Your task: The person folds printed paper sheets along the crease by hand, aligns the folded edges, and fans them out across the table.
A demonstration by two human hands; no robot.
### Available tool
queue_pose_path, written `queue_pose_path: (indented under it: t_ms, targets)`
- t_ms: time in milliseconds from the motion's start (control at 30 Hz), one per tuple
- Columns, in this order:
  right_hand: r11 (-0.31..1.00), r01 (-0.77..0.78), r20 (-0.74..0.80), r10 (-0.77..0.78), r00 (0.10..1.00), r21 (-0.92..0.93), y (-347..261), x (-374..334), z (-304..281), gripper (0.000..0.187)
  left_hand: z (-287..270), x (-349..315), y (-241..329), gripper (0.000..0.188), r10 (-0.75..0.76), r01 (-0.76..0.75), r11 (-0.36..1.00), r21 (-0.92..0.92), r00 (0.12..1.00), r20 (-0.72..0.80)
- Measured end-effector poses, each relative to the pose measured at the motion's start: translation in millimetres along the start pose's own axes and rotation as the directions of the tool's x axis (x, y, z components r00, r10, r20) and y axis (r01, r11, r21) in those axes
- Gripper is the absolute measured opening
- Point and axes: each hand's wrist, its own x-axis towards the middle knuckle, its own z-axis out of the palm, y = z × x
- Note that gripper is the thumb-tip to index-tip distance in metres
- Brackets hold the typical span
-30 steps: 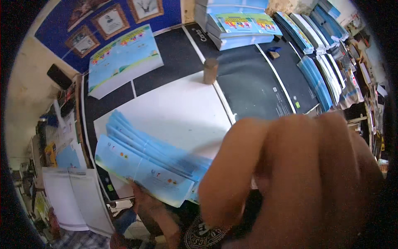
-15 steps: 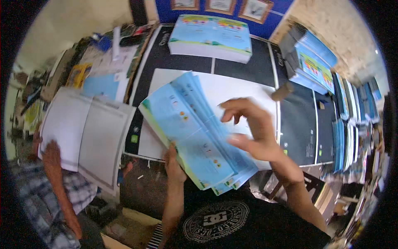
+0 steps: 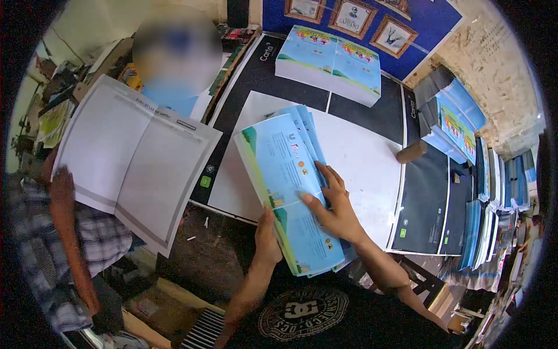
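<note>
A fanned bundle of blue printed sheets (image 3: 272,154) with a green edge is held tilted up in front of my chest. My left hand (image 3: 268,241) is closed on its left edge, with the thumb in front and the fingers mostly hidden behind. My right hand (image 3: 338,210) grips the bundle at its right side. Its thumb lies on the printed face, and the other fingers curl near the right edge. Behind the bundle a white sheet (image 3: 366,154) lies on the black table (image 3: 308,90).
Thick stacks of blue printed sheets (image 3: 357,87) stand at the back, with more stacks (image 3: 444,139) at the right. A brown cylindrical block (image 3: 411,152) rests near the white sheet. At left, a co-worker's hand (image 3: 62,183) holds a large open white sheet (image 3: 157,157).
My right hand has come down from the air onto the bundle. The fanned sheets are more closely gathered and stand more upright. The view has shifted, and the co-worker's sheet is raised.
</note>
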Motion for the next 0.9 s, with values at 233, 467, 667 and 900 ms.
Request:
queue_pose_path:
  t_ms: [233,467,667,900]
  targets:
    - [0.997,-0.009,-0.003,0.009,1.000,0.078,12.8,0.5,-0.2,0.061,9.3,3.7,0.3,0.062,-0.057,0.053,0.985,-0.166,0.998,-0.023]
    - [0.987,-0.012,0.027,0.008,1.000,0.162,19.1,-0.4,-7.3,0.053,9.0,-1.3,4.8,0.052,-0.036,0.029,0.998,-0.056,0.992,-0.121]
    - [0.927,-0.044,0.065,0.021,0.998,0.373,28.0,-5.4,-14.2,0.048,16.2,-7.0,6.8,0.053,-0.013,0.046,0.985,0.166,0.981,-0.192]
    - [0.914,-0.013,0.052,-0.009,0.999,0.405,30.6,-6.9,-19.0,0.042,21.0,-18.0,22.2,0.048,0.086,-0.025,0.985,0.171,0.929,-0.359]
